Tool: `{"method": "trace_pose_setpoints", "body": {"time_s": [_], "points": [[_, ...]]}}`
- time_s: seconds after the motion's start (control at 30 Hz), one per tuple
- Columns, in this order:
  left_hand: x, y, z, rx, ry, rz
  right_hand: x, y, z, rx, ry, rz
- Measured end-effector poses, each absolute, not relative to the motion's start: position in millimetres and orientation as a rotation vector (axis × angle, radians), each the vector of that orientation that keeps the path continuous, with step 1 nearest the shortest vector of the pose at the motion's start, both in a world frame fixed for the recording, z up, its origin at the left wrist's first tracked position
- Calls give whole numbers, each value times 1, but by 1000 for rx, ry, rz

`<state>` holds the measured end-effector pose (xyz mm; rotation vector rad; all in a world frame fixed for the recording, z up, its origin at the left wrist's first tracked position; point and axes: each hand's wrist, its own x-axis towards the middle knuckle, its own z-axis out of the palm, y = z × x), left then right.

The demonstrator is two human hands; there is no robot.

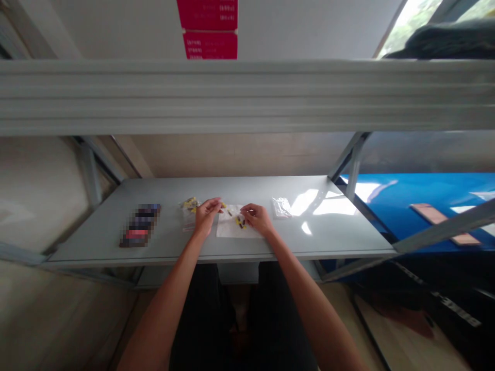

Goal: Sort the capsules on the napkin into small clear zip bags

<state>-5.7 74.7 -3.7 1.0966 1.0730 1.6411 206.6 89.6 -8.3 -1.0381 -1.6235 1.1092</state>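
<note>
My left hand (207, 215) is closed in a pinch, with a small yellow piece (224, 205) at its fingertips. Under both hands lies a white sheet (226, 230) on the grey shelf. Several small yellow-and-black pieces (240, 222) are scattered on it, right beside my right hand (257, 218). That hand has thumb and fingers curled together; what they hold, if anything, is too small to make out. Just left of my left hand sits a clear plastic bag (189, 206) with more yellow pieces in it, partly hidden by the hand.
Another clear bag (282, 207) lies to the right on the grey shelf (305, 242). A dark, pixelated flat object (139, 225) is at left. An upper shelf beam (247, 98) crosses above, with red boxes (211, 31) over it. A phone-like pink slab (444, 223) rests on the blue surface.
</note>
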Motion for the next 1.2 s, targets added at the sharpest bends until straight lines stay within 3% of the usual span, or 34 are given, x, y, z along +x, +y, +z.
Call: {"method": "trace_pose_setpoints", "body": {"time_s": [0.7,1.07,1.2], "points": [[-7,71,-11,1367,1195,1339,208,86,-2,-982,-1464,1264],[-5,70,-8,1333,1192,1391,207,84,-4,-1032,-1486,1150],[-5,71,-9,1342,1208,1366,204,80,-1,-1068,-1371,841]]}}
